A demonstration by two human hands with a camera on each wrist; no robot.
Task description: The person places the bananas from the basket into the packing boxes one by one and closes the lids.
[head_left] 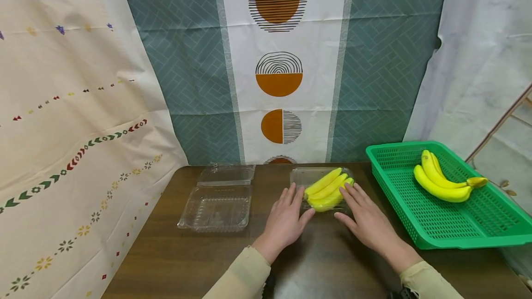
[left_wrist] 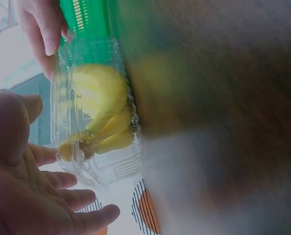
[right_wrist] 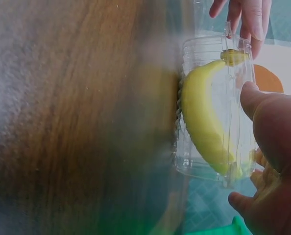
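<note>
A clear plastic clamshell container (head_left: 298, 176) with a bunch of yellow bananas (head_left: 326, 192) inside sits on the table, its lid down over the fruit. My left hand (head_left: 286, 218) is at its left side, fingers extended and spread, with the fingertips close to the lid. On the opposite side, my right hand (head_left: 369, 220) has its fingers stretched toward the container's right edge. In the left wrist view, the banana stems (left_wrist: 79, 147) point toward the left hand. One long banana (right_wrist: 200, 107) curves along the near wall in the right wrist view.
To the left, another clear clamshell (head_left: 218, 206) lies open on the brown table (head_left: 166, 257). A green plastic basket (head_left: 399, 206) at the right holds another bunch of bananas (head_left: 444, 183). Patterned cloth (head_left: 191, 82) hangs behind and beside the table.
</note>
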